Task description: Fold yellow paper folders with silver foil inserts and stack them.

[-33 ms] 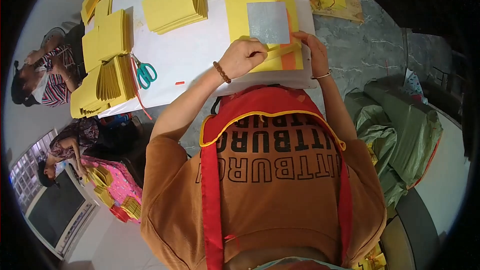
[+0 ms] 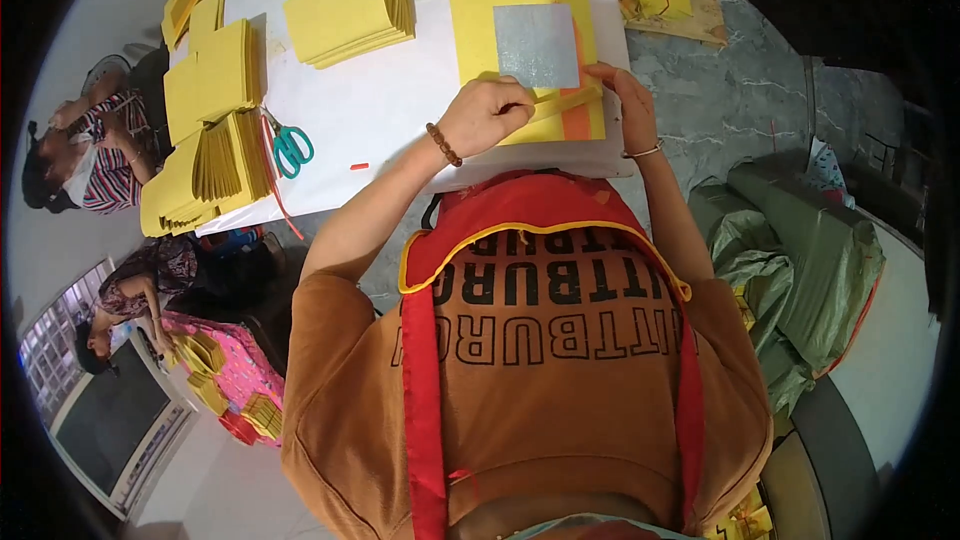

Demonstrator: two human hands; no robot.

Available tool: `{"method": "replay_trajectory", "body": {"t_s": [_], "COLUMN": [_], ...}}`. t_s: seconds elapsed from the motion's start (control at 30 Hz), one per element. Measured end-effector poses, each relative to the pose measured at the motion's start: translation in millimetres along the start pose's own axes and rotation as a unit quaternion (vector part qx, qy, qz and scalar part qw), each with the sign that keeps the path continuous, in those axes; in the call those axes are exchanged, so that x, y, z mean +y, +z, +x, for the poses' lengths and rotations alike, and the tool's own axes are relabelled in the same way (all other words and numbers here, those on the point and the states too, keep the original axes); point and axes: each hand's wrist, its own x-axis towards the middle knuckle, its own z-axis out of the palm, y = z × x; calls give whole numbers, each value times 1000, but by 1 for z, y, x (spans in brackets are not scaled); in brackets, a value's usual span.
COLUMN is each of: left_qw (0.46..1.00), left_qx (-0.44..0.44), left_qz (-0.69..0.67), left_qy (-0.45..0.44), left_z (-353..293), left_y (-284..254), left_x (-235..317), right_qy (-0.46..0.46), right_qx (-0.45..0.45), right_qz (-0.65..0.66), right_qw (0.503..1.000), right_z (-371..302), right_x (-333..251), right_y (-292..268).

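Where the floor shows far off to the left of both hands, a co-worker in a striped top (image 2: pixel 115 150) sits; nearer, another co-worker (image 2: pixel 150 280) bends over a pink cloth (image 2: pixel 240 350) with yellow folded pieces on it. Left of the left hand, along the edge of the white tabletop (image 2: pixel 390 125): stacks of folded yellow sheets (image 2: pixel 222 65), some fanned. Next, teal-handled scissors (image 2: pixel 293 152), with a thin red cord (image 2: pixel 283 202) hanging off the table edge. Beyond the left hand, up-left, one more yellow stack (image 2: pixel 340 15), neatly overlapped. Small red scrap (image 2: pixel 360 167) lies just left of the left forearm.

Left hand (image 2: pixel 487 115), brown bead bracelet (image 2: pixel 444 144) on the wrist: fingers curled, pinching the left end of a yellow strip (image 2: pixel 565 102). Strip slants slightly up to the right hand, crossing the large yellow sheet (image 2: pixel 475 25) between and beyond both hands. Grey square panel (image 2: pixel 537 45) lies on that sheet, just ahead of the strip; orange strip (image 2: pixel 577 125) shows nearer the right hand.

Right hand (image 2: pixel 633 110), bangle (image 2: pixel 645 152) on wrist: fingers half bent at the strip's right end; pinching or only touching, cannot tell. Right of it, well apart: green-wrapped bundles (image 2: pixel 800 250).
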Motion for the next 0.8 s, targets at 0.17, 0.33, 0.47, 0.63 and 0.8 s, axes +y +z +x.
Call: {"method": "replay_trajectory", "body": {"t_s": [0.17, 0.33, 0.47, 0.63, 0.8], "left_qw": [999, 997, 984, 956, 886], "left_qx": [-4, 16, -31, 88, 147], "left_qz": [-22, -35, 129, 229, 416], "left_qy": [-34, -71, 118, 162, 139], "left_z": [2, -1, -15, -31, -25], "left_y": [-1, -1, -8, -29, -25], "left_x": [2, 0, 11, -5, -33], "right_qy": [-2, -140, -142, -93, -119], "right_qx": [-14, -74, -64, -48, -70], "right_qz": [3, -178, -199, -47, -129], "right_qw": [1000, 971, 968, 993, 982], "right_z": [1, -2, -4, -3, -1], "right_x": [3, -9, 2, 12, 1], "right_y": [-5, -2, -3, 0, -6]}}
